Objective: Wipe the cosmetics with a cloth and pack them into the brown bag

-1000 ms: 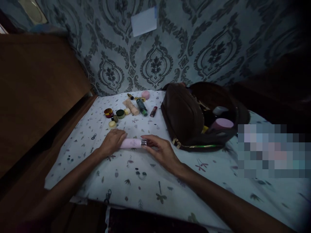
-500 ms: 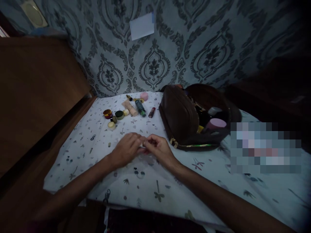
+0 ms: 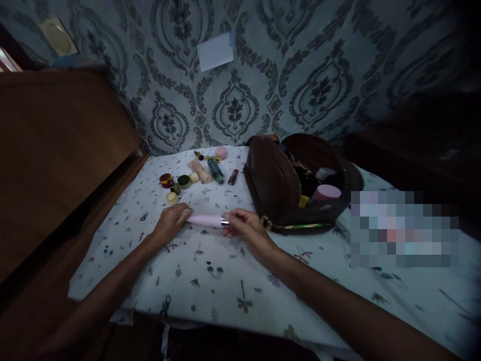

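A slim pale pink cosmetic tube (image 3: pixel 206 220), tapered at its left end and banded in silver near the right, is held level above the cloth between both hands. My left hand (image 3: pixel 171 224) pinches the tapered end. Around the silver-banded end, the fingers of my right hand (image 3: pixel 250 228) are closed and cover its tip. Just right of that hand stands an unzipped brown cosmetic bag (image 3: pixel 276 175), with a pink-lidded container (image 3: pixel 326 193) and other items inside.
Beyond my hands lie several cosmetics: a beige tube (image 3: pixel 200 170), a green bottle (image 3: pixel 215 170), a dark red lipstick-like tube (image 3: pixel 233 177) and small jars such as a green-lidded one (image 3: pixel 184 181). A wooden panel (image 3: pixel 60 150) borders the left; a blurred-out patch is at right.
My left hand has moved left, away from my right hand, and the pink tube between them now shows. Earlier the hands met and hid it. The view has shifted slightly.
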{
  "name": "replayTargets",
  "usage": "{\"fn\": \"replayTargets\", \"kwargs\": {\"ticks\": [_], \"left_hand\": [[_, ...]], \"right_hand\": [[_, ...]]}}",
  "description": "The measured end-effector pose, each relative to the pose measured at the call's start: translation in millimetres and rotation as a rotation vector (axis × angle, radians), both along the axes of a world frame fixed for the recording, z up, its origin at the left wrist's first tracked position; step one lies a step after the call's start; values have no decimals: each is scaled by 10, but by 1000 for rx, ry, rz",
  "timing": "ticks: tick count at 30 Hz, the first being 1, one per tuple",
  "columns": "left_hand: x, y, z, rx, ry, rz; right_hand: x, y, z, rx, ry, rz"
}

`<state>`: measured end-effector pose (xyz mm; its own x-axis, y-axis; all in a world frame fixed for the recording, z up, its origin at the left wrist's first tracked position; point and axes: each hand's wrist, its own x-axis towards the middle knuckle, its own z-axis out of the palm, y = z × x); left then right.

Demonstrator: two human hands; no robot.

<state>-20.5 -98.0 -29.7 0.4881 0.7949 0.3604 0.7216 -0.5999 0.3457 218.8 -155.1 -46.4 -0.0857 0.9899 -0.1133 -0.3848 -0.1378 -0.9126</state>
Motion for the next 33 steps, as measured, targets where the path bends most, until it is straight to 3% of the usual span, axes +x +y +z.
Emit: {"fn": "replayTargets", "kwargs": {"ticks": [10, 15, 24, 29, 33], "left_hand": [[312, -22, -9, -189, -335, 207], [444, -154, 12, -307, -351, 157], [649, -442, 235, -183, -77, 79], [823, -437, 306, -117, -179, -5], [947, -421, 323, -27, -289, -35]], "right_hand": [[-11, 31, 70, 49, 244, -56], [-42, 18, 1, 39, 190, 15], [-39, -17, -17, 102, 31, 91], [-58, -65, 8, 207, -82, 192], [-105, -103, 26, 269, -34, 189]]}}
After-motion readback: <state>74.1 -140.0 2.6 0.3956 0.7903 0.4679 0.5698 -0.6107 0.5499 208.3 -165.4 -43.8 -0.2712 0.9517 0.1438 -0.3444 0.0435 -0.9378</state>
